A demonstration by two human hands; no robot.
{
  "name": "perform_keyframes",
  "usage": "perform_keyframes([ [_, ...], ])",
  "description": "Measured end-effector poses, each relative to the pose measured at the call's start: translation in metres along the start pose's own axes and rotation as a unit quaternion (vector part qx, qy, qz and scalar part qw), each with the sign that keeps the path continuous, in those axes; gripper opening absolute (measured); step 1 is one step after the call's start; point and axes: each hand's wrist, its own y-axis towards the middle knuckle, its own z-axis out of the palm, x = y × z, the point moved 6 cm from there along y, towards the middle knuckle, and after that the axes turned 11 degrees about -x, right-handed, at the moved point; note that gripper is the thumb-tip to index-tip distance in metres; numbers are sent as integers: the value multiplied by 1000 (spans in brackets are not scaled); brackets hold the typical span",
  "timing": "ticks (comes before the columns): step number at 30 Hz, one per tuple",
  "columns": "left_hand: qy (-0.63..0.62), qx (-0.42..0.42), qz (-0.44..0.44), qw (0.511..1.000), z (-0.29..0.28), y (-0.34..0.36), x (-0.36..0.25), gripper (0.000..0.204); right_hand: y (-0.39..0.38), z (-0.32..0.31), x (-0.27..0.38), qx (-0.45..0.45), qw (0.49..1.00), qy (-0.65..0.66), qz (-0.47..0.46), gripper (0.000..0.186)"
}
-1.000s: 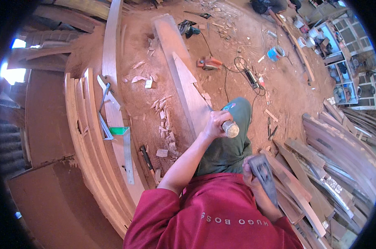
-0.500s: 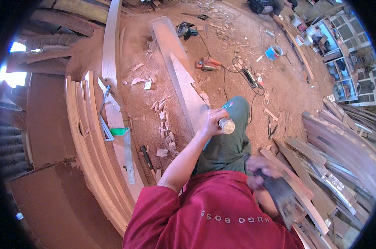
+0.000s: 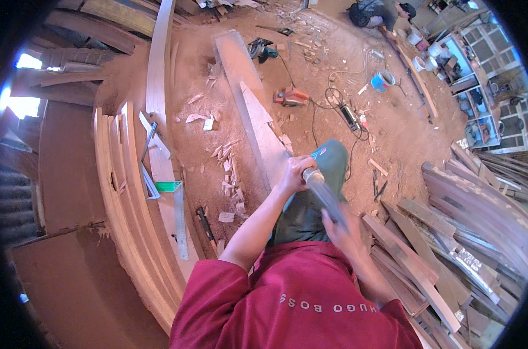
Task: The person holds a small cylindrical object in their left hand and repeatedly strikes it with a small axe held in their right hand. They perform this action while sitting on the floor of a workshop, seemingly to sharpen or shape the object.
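Gripping a chisel (image 3: 312,174) by its handle, the left hand (image 3: 296,173) is closed over the near end of a pale plank (image 3: 268,150). The right hand (image 3: 339,228) holds a blurred, dark mallet-like block (image 3: 328,199), aligned with the chisel's butt; contact cannot be determined. Wood chips (image 3: 228,174) lie left of the plank; an orange power tool (image 3: 291,97) lies right.

Head-worn fisheye looks down on left hand (image 3: 297,174) and right hand (image 3: 340,234)
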Motion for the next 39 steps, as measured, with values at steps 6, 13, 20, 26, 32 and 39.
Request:
perform_keyframes([
  [6,5,-15,5,1000,-3,5,1,23,-9,-35,11,-117,984,40,-127,28],
  [13,1,-3,4,1000,0,4,0,24,-5,8,-17,9,997,56,56,26],
  [20,15,17,5,1000,-3,7,-1,20,-3,-33,-2,-134,987,89,-28,34],
  [26,38,-38,-46,997,3,-4,3,22,-33,-29,-45,-20,982,133,134,39],
  [32,-279,-449,-316,788,-84,43,100,13,-70,-5,-93,10,976,96,195,28],
  [39,-145,-203,-257,934,-68,92,40,11,-37,-2,-82,12,978,140,154,38],
])
